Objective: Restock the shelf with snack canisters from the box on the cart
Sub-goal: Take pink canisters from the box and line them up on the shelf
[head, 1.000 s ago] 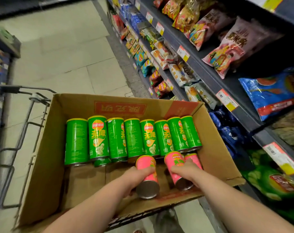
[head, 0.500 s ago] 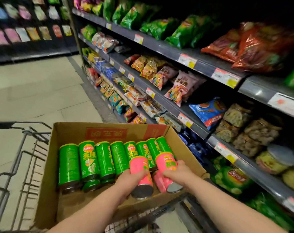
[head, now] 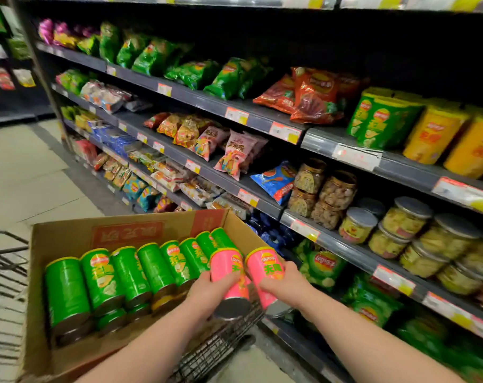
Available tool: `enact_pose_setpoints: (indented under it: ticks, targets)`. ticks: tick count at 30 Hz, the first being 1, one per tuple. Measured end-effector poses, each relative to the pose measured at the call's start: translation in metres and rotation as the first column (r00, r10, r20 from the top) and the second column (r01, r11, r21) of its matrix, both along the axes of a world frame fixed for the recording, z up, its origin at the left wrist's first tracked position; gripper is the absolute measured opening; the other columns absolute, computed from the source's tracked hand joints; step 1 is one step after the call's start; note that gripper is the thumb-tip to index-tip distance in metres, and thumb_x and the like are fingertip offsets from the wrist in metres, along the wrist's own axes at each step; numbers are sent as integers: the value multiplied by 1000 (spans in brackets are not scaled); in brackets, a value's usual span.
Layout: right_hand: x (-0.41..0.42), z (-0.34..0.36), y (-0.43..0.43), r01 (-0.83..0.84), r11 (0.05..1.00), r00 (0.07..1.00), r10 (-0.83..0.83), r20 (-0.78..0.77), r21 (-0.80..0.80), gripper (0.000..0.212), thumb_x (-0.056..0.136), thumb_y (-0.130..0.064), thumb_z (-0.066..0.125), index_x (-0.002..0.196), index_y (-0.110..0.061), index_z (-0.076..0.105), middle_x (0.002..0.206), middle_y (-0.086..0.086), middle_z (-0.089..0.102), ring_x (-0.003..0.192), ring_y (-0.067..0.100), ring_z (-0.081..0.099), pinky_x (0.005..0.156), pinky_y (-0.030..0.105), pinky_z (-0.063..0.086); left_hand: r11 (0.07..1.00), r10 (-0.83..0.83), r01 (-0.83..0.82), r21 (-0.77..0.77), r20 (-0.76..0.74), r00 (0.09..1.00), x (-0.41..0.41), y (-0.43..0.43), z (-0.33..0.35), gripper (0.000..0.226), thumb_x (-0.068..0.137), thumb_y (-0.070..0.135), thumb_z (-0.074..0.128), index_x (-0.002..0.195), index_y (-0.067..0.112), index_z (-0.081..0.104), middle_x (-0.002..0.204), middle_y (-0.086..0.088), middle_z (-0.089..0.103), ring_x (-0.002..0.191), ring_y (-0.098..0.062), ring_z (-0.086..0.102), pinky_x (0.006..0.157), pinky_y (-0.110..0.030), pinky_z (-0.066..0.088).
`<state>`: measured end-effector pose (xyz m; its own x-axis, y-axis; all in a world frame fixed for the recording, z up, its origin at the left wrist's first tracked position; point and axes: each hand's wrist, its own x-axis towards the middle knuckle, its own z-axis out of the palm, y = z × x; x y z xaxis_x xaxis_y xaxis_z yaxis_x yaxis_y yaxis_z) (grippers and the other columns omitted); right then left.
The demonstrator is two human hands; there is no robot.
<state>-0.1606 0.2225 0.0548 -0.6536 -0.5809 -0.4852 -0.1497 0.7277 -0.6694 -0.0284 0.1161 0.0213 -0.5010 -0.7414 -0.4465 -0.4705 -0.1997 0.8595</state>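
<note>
The left hand (head: 207, 291) grips one pink canister (head: 229, 268) and the right hand (head: 286, 286) a second pink canister (head: 265, 266), fingers (head: 228, 277) wrapped round each, over the near right corner of the box (head: 69, 236) on the cart (head: 215, 346). Green canisters (head: 130, 272) lie in the box, and a lower layer under them shows only its ends.

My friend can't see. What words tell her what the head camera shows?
The left hand and right hand each grip one of two pink snack canisters by a cardboard box of green canisters on a wire cart. Store shelves alongside hold chip bags and jars.
</note>
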Motion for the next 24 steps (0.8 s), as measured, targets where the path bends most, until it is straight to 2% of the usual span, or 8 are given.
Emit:
enact_pose_setpoints:
  ticks: [3,5,7,10,14,16,19,24]
  targets:
    - [-6,4,25,73,997,997,-73,3,-1,90,48,-44,65,126,-14,33,107,4,58,96,22,62,88,38,53,998,-44,46,33,-59,997,-9,18,4,58,77,47,72,122,13,55,102,-7,65,81,-17,63,60,-24,46]
    - [-9,5,42,102,995,995,-102,11,5,71,61,-40,70,117,-18,33,102,3,56,95,22,61,89,39,53,997,-69,73,39,-78,995,-17,30,5,52,78,45,73,116,13,55,93,-3,65,76,-13,62,55,-22,45]
    - [-16,5,59,142,990,990,-142,9,2,64,71,-35,70,120,-17,33,100,2,54,94,21,60,86,36,53,993,-103,107,41,-87,991,-24,45,12,47,77,44,73,111,17,53,87,2,62,76,-12,62,60,-24,49]
    - [-27,10,86,200,979,980,-201,-15,-25,64,74,-34,69,125,-16,34,96,-1,53,89,18,57,74,29,48,981,-171,180,70,-114,979,-40,69,17,83,46,65,72,114,20,52,99,-4,66,86,-21,67,78,-38,57]
    - [-41,17,135,286,957,957,-288,-45,-38,66,75,-34,69,129,-16,35,99,-2,53,91,18,57,77,29,46,964,-255,263,43,-146,956,-64,109,20,66,69,52,75,120,19,52,98,-1,66,84,-15,66,67,-27,53]
    - [-47,21,167,339,939,940,-341,-23,-61,68,75,-33,70,129,-16,34,98,-2,53,91,17,58,80,31,49,949,-301,310,46,-147,942,-80,134,22,62,69,51,75,118,20,52,99,-3,67,84,-17,68,68,-30,56]
    - [-59,32,224,405,913,914,-406,-15,-57,71,74,-37,70,131,-17,32,109,1,56,96,19,60,86,34,51,924,-358,376,74,-179,916,-106,181,29,54,72,46,74,112,22,46,98,-1,65,83,-15,66,57,-23,51]
    - [-84,48,313,519,845,852,-524,-8,-126,64,77,-30,71,128,-15,36,101,-1,56,90,16,58,77,28,47,878,-445,472,86,-221,868,-150,265,42,47,80,37,72,118,20,50,104,-4,66,89,-19,67,71,-31,54]
